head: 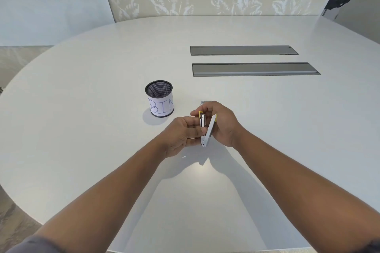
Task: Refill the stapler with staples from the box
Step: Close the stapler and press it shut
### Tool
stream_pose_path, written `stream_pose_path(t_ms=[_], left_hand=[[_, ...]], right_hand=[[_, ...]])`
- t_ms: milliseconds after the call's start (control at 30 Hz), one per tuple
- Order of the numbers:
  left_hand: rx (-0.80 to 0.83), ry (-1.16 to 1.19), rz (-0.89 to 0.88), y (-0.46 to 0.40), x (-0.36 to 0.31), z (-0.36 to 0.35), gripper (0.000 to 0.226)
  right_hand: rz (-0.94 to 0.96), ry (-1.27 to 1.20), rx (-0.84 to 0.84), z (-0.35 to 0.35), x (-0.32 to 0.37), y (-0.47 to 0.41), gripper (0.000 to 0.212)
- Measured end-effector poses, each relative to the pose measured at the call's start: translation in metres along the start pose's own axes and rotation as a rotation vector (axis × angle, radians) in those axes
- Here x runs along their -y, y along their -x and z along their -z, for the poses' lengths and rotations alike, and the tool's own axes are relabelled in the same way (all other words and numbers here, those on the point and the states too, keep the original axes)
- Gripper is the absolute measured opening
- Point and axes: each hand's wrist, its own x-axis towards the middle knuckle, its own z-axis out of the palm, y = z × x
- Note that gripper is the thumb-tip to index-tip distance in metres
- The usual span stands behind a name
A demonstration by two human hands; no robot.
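Observation:
A small grey stapler (208, 131) with yellow tips is held above the table between both hands, hinged open so its top arm leans right and the metal staple channel stands beside it. My left hand (182, 134) grips the channel side with curled fingers. My right hand (221, 123) wraps around the top arm from the right, thumb and fingers near the yellow front end. A small grey box corner (204, 102) peeks out on the table just behind my right hand, mostly hidden. A tiny white scrap (184, 157) lies on the table below my left wrist.
A black mesh cup (159, 101) with a paper label reading BIN stands left of the hands. Two long grey hatch covers (255, 69) are set into the white oval table (102, 109) further back right. A patterned wall panel rises behind the table.

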Motion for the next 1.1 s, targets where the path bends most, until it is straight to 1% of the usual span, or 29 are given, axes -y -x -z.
stream_pose_path(t_ms=[100,167,300,400,500,600,733,833,900,1000,1100], left_hand=[[0.018,-0.037,0.013,0.001,-0.003,0.002,0.025],[0.029,-0.063,0.007,0.002,-0.004,0.003,0.025],[0.044,-0.142,-0.011,0.002,-0.004,0.002,0.023],[0.042,-0.181,-0.012,0.000,-0.004,0.000,0.022],[0.051,-0.160,-0.013,-0.002,-0.004,-0.002,0.021],[-0.003,-0.097,-0.002,-0.004,-0.003,-0.006,0.024],[-0.052,0.027,0.012,-0.005,-0.001,-0.014,0.024],[-0.100,0.006,0.022,-0.006,-0.001,-0.017,0.025],[-0.114,-0.035,0.026,-0.006,-0.003,-0.018,0.022],[-0.098,-0.043,0.031,-0.005,-0.006,-0.018,0.007],[-0.065,-0.056,0.040,-0.004,-0.007,-0.019,0.008]], right_hand=[[-0.081,-0.160,0.129,-0.003,0.000,0.001,0.040],[-0.113,-0.217,0.148,-0.006,-0.001,0.001,0.041],[-0.137,-0.258,0.126,-0.011,-0.004,0.003,0.034],[-0.136,-0.298,0.100,-0.012,-0.004,0.005,0.040],[-0.130,-0.279,0.049,-0.013,-0.003,0.007,0.045],[-0.118,-0.287,0.043,-0.012,-0.002,0.006,0.046],[-0.104,-0.296,0.047,-0.013,-0.003,0.002,0.040],[-0.105,-0.306,0.034,-0.012,-0.006,-0.001,0.038],[-0.113,-0.339,0.039,-0.012,-0.008,-0.002,0.036],[-0.123,-0.344,0.042,-0.011,-0.011,-0.002,0.030],[-0.125,-0.315,-0.029,-0.011,-0.013,-0.002,0.033]])
